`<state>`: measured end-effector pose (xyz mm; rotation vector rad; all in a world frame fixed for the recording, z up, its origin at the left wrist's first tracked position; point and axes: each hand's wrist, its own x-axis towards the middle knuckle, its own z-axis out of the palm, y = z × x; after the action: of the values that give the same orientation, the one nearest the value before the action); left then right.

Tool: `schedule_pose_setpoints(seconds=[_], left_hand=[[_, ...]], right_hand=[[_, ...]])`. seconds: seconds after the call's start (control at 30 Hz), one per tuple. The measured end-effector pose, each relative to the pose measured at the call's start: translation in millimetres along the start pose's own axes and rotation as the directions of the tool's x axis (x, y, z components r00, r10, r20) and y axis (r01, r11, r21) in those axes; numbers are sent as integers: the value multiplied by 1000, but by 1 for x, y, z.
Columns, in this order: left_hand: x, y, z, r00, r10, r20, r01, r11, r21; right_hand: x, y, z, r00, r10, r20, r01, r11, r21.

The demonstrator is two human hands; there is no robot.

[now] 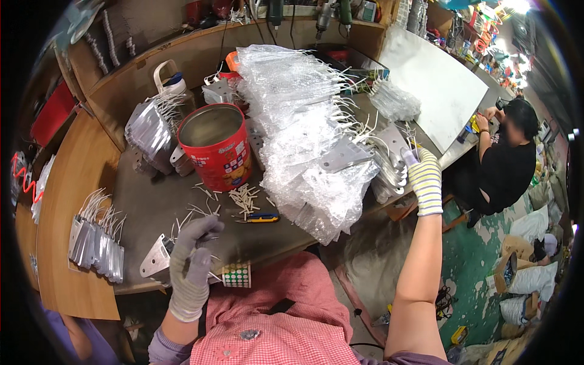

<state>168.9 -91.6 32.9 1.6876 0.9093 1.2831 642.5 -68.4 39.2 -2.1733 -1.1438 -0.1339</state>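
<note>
My left hand [191, 264], in a striped, greyed glove, hovers at the table's front edge with its fingers bent and thumb apart. Beside it lies a grey metal plate with holes [156, 258], with white wires near it. My right hand [424, 182], in a yellow-striped glove, reaches to the right edge. Its fingertips close on a metal plate with a white wire [392, 140], above a stack of similar plates [388, 173]; its grip is partly hidden. Between my hands lies a long heap of bubble-wrapped plates [292, 115], with one bare plate [347, 155] on top.
A red tin [219, 149] stands left of the heap. Short white tubes [244, 199] and a blue-yellow utility knife [260, 218] lie before it. A green-dotted sticker roll [237, 275] sits at the front edge. More wired plates [97, 243] rest left. A person [508, 146] works at right.
</note>
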Motion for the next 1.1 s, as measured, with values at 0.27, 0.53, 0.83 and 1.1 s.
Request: schedule_pose_setpoints(seconds=[0.27, 0.53, 0.83, 1.1], left_hand=[[-27, -1, -48, 987, 89, -134, -46, 954, 298], [-32, 16, -78, 972, 169, -162, -72, 874, 480], [-30, 8, -124, 984, 82, -155, 45, 736, 675], [-17, 8, -114, 995, -91, 48, -5, 422, 907]], right_hand=[[47, 35, 0, 999, 41, -26, -44, 989, -138], [122, 180, 76, 987, -157, 26, 135, 915, 380], [-41, -53, -25, 752, -205, -627, 549, 722, 421], [-175, -208, 32, 523, -827, -206, 726, 305, 616]])
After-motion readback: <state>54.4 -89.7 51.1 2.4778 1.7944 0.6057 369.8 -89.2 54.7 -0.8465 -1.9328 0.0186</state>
